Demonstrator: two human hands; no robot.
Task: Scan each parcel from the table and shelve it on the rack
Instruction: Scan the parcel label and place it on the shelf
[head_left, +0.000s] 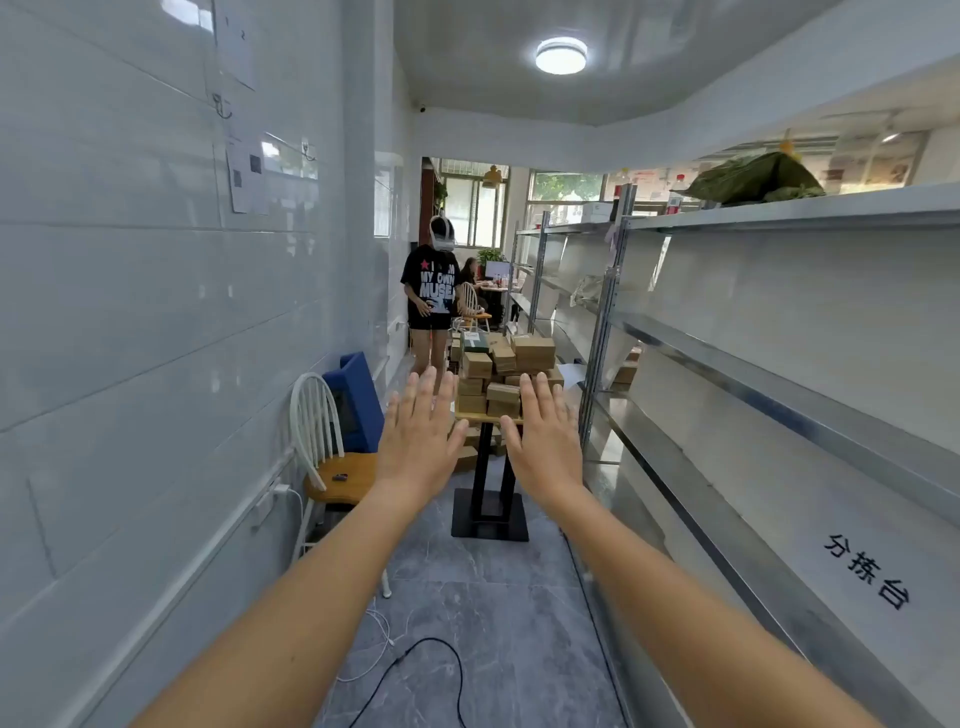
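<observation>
Several brown cardboard parcels (501, 364) are stacked on a small wooden table (480, 416) with a black pedestal base, down the aisle ahead of me. My left hand (421, 436) and my right hand (545, 441) are stretched out in front of me, backs up, fingers straight and spread, holding nothing. Both are well short of the table. The metal rack (779, 374) runs along the right side, its near shelves bare. No scanner is visible.
A white wooden chair (327, 457) with a small dark item on its seat stands at the left wall, a blue board behind it. Cables (415, 660) lie on the grey floor. A person in a black T-shirt (431, 291) stands beyond the table. A green bag (753, 179) sits atop the rack.
</observation>
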